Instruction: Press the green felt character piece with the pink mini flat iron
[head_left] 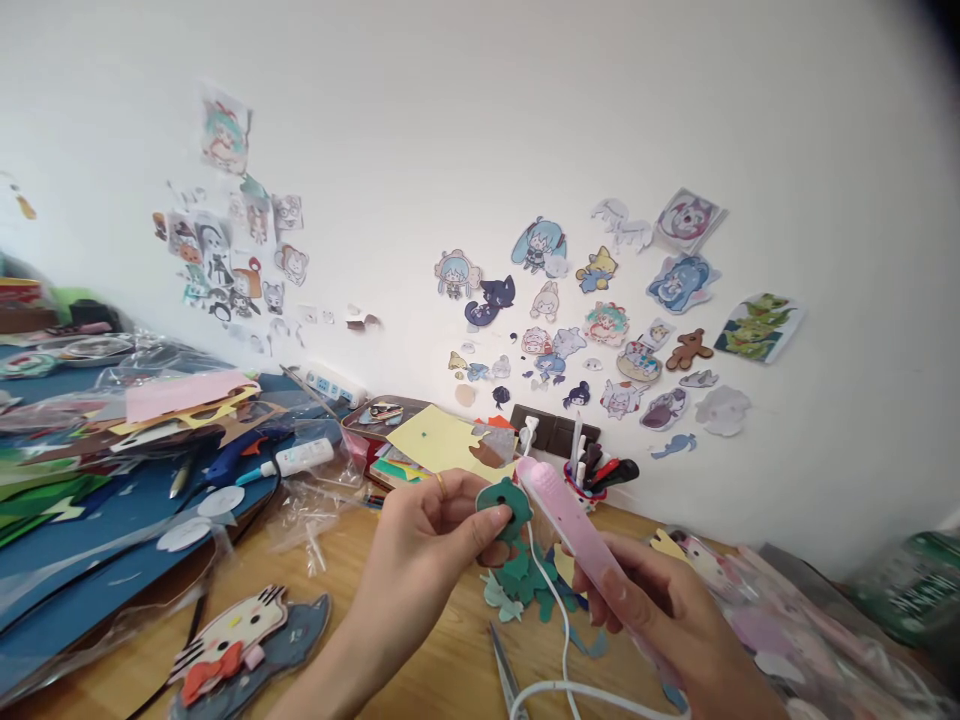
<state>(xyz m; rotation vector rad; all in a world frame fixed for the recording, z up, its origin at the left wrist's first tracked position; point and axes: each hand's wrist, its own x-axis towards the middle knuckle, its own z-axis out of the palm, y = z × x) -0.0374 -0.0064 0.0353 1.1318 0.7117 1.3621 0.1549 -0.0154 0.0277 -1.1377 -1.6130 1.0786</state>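
My left hand (431,540) pinches a small green felt piece (504,498) with dark round dots on it, thumb in front and fingers behind. In my right hand (660,600) is a slim pink mini hair straightener (577,530), its tip angled up and left beside the felt piece. Whether the two touch, I cannot tell. A white cord (559,610) loops below it. Green felt scraps (525,575) lie on the wooden table beneath my hands, and scissors (506,665) rest nearby, partly cut off by the frame.
Left front holds a cat-face felt piece (236,640) with a red bow. Further left, felt sheets (187,395) and a glue bottle (300,457) cover a blue mat (82,600). A pen cup (585,490) stands behind; plastic-bagged pieces (780,610) lie right. Paper cutouts (540,245) dot the wall.
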